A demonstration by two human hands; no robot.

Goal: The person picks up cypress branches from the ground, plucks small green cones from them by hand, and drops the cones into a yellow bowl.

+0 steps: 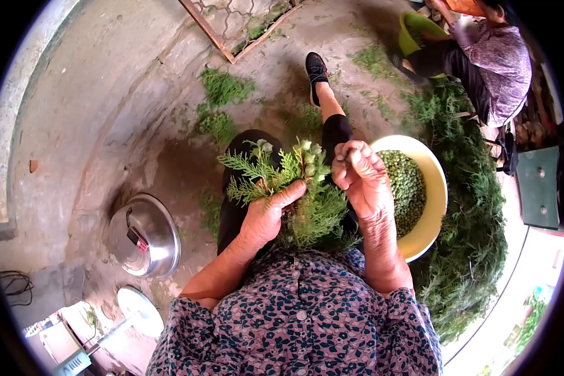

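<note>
From here, the left hand has the sprig in its grip, while the right hand, pinched narrow, perhaps empty, I can't tell, had best pluck cones singly, bowl at three o'clock.

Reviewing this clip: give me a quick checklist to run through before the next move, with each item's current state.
1. Left hand has hold of the leafy sprig: ok, the thumb lies across it.
2. Green cones present on the sprig: ok, several show near its top.
3. Right hand empty: cannot tell, its fingers are curled and hide what may be between them.
4. Yellow basin close by: ok, it stands beside the right forearm.
5. Room left in the basin: ok, the green contents lie below the rim.
6. Other person clear of both hands: ok, seated apart at the upper right.
</note>
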